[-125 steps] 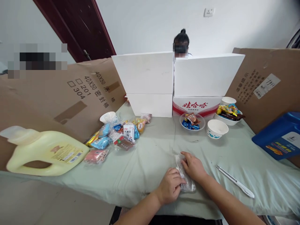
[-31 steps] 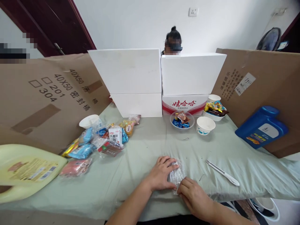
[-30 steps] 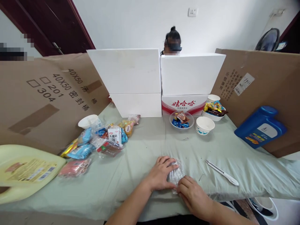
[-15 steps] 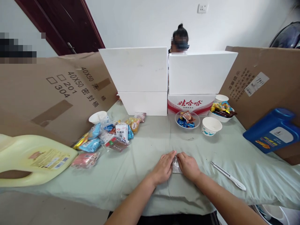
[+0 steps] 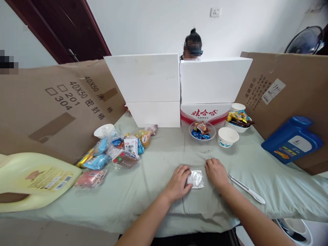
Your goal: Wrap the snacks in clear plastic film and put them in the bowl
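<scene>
A small clear crinkled plastic packet (image 5: 196, 179) lies flat on the green cloth in front of me. My left hand (image 5: 178, 182) rests at the packet's left edge, palm down, thumb apart from the fingers; the fingertips touch or nearly touch it. To the right of the packet, a small gap away, my right hand (image 5: 216, 173) lies on the cloth with loosely bent fingers and nothing visible in it. Beside that hand is a pair of silver tongs (image 5: 246, 189) lying slantwise.
Snack packets (image 5: 125, 159) are heaped at left, near a yellow jug (image 5: 38, 181). A clear bowl (image 5: 202, 138), a paper cup (image 5: 228, 137) and a white bowl (image 5: 238, 128) stand ahead. A blue bottle (image 5: 289, 140) leans right. White boxes (image 5: 153, 114) and cardboard (image 5: 61, 106) form walls; a person sits behind.
My hands were close together over the plastic packet; now they are apart. The right hand has moved right, off the packet, which shows fully. The view has shifted slightly.
</scene>
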`<state>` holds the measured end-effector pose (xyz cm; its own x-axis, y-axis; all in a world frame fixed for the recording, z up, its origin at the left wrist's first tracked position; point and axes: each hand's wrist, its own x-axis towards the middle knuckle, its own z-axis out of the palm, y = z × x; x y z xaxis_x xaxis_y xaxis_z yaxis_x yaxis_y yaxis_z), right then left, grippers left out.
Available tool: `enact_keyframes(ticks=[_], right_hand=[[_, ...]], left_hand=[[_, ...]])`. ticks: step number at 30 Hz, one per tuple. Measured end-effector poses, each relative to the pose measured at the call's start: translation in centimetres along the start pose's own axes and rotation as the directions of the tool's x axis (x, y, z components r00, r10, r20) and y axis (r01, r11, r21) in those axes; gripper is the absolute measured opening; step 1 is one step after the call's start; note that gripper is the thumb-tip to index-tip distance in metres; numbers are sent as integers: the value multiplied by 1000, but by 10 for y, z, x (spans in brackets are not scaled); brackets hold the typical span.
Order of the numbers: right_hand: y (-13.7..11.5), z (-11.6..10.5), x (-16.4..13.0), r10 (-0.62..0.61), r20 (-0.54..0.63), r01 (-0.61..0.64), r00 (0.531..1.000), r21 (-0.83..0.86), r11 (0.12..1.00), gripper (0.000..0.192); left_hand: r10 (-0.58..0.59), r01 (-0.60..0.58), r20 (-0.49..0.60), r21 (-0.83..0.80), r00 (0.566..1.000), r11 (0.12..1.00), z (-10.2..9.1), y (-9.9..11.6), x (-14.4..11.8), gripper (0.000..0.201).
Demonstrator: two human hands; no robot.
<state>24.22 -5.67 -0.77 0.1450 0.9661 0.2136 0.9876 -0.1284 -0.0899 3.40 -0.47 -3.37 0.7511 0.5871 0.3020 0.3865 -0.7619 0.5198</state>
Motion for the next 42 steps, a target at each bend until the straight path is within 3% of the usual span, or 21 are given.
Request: enact_keyframes(ticks=[3, 6, 8, 11, 14, 18, 22, 24, 26, 28, 30, 31, 33, 37, 39, 42], right_hand=[[-11, -5, -15, -185, -13, 186, 983, 64, 981, 31], [-34, 5, -35, -446, 51, 430, 894, 187, 883, 65], [-44, 14, -43, -466, 147, 425, 872, 241, 872, 86], [-49, 18, -45, -416, 264, 341, 870, 287, 895, 93], [-49, 12, -47, -398, 279, 309, 874, 313, 898, 91], [-49, 16, -77, -414, 183, 356, 892, 283, 891, 77], [-34, 33, -110, -630, 18, 606, 776, 252, 754, 44], [-17, 24, -108, -677, -53, 660, 734, 295, 691, 31], [8, -3, -85, -621, -107, 613, 777, 355, 706, 30], [39, -43, -43, -412, -192, 454, 890, 302, 838, 39], [74, -81, 8, -171, -289, 210, 942, 110, 972, 39], [90, -96, 32, -30, -290, 34, 957, 8, 999, 37], [119, -111, 74, 47, -284, -58, 958, -30, 998, 35], [146, -90, 121, 85, -171, -95, 982, -49, 994, 21], [149, -72, 130, 126, -129, -132, 984, -43, 990, 29], [149, -59, 136, 215, -175, -222, 961, -20, 975, 35]], left_hand=[[16, -16, 1, -13, 1000, 1000, 1, -1, -1, 50], [4, -6, -28, -51, 1000, 999, 4, -7, -2, 54], [-67, 55, -124, -92, 990, 994, 6, -13, -3, 45], [-207, 157, -298, -181, 932, 971, 7, -22, -5, 36], [-225, 161, -334, -208, 916, 965, 6, -26, -5, 28], [-198, 149, -319, -171, 927, 974, 6, -23, -4, 23], [-198, 158, -288, -157, 937, 975, 4, -19, -3, 21], [-184, 152, -258, -140, 948, 978, 3, -16, -1, 20], [-169, 144, -223, -125, 960, 982, 1, -14, 1, 19], [-160, 139, -199, -116, 967, 984, 0, -12, 2, 19], [-160, 140, -195, -112, 968, 984, -1, -11, 3, 19], [-161, 141, -199, -111, 967, 984, -1, -11, 3, 19], [-161, 140, -205, -111, 965, 984, -2, -11, 3, 18], [-146, 129, -175, -108, 974, 986, -5, -10, 5, 16], [-150, 134, -157, -110, 976, 985, -6, -8, 6, 14], [-171, 153, -158, -119, 972, 981, -6, -3, 8, 15]])
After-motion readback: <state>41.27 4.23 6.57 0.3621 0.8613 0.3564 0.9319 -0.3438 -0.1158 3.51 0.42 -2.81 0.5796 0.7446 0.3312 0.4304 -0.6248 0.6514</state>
